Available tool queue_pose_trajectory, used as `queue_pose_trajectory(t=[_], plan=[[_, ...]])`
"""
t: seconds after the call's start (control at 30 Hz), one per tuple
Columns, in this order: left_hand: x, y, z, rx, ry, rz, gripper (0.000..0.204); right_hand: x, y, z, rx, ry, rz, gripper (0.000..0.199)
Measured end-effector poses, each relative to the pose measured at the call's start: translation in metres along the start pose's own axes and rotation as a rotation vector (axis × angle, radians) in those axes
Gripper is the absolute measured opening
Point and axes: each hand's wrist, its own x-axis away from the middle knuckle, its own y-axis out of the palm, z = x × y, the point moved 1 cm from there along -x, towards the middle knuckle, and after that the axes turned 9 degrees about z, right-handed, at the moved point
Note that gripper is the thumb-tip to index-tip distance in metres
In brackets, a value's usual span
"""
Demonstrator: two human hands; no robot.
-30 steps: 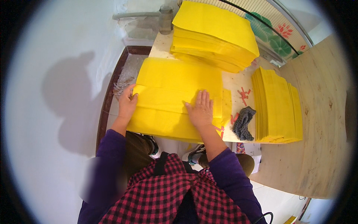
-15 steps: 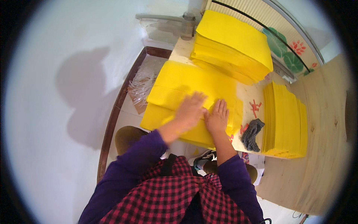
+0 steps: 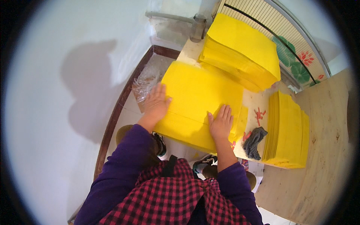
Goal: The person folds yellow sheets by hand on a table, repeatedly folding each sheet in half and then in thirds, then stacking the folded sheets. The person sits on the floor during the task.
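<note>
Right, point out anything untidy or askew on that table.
Red strips lie scattered on the table near a crumpled grey cloth, loose clutter beside the right-hand yellow stack. Also, a yellow piece juts past the right edge of the nearest yellow pile, so that side looks uneven.

Table (image 3: 253, 99), yellow sheets (image 3: 202, 88), grey cloth (image 3: 255, 143), red strips (image 3: 259, 116)

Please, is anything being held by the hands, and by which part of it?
Nothing appears gripped. The left hand lies open at the left edge of the front yellow sheets, and the right hand rests flat near their right side.
</note>
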Motion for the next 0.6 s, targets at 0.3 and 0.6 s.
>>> queue_pose_trajectory(t=[0.3,0.6], plan=[[-0.002,-0.043,-0.030,-0.195,-0.136,0.092,0.066,0.002,0.003,0.002,-0.072,0.015,0.039,0.081],[0.011,-0.014,0.093,0.328,0.342,0.019,0.057,-0.008,-0.005,-0.031,-0.192,-0.202,0.073,0.070]])
